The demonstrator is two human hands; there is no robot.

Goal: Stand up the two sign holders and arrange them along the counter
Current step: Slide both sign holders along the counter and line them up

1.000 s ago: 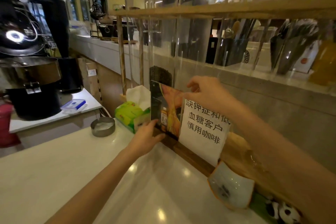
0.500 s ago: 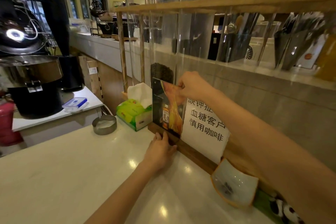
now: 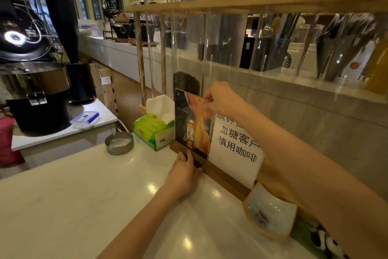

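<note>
**Inspector:** Head view. Arm pose?

**Assistant:** Both forearms reach forward over the white counter (image 3: 73, 206). The left arm runs low from the bottom edge; the right comes in higher from the right edge.

**Inspector:** Hands?

**Assistant:** The left hand (image 3: 183, 171) lies palm down, fingers close together, fingertips touching the wooden base of the advert sign holder (image 3: 192, 126). The right hand (image 3: 222, 99) is closed in a pinch on that holder's top right corner.

**Inspector:** Position of the task items?

**Assistant:** The advert sign holder stands upright at the counter's back edge, just beside the green tissue box (image 3: 152, 130). The white text sign holder (image 3: 236, 145) stands immediately to its right, partly overlapped by it. A metal ashtray (image 3: 119, 143) sits left of the tissue box; a small dish (image 3: 270, 212) lies right of the signs.
</note>
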